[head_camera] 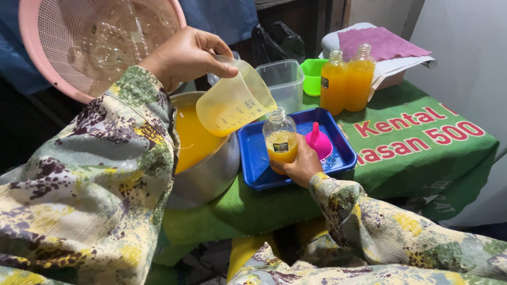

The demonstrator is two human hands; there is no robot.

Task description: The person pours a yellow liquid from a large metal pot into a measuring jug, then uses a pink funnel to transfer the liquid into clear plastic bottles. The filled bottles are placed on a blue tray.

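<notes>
Seen from above, looking down past two patterned floral sleeves.

Nearest: right hand (302, 168) wrapped around the lower body of a small clear bottle (280, 138), fingers closed on it, steadying it upright inside a blue tray (253, 169). Bottle roughly half full of orange liquid, mouth open. Probably glass or hard plastic, so rigid, likely slick if wet and growing heavier as filled; best held low around the body, as here. A pink funnel (319, 142) lying in the tray just right of the bottle, unused.

Slightly farther and left: left hand (186, 55) clamped on the rim and handle side of a translucent measuring jug (235, 100), tipped so the spout sits just over the bottle's mouth. Jug light and slightly flexible, with a little orange liquid left in it.

Below the jug, left of the tray: a large metal pot (208, 171) holding more orange liquid.

Farther back: an empty clear plastic tub (285, 79), a green cup (312, 74), and two full bottles (346, 79) of orange liquid, uncapped, standing side by side on the green tablecloth (422, 153).

Far left: a pink colander (31, 47) holding empty clear bottles. Far right: a purple cloth (380, 42) on a white box.
</notes>
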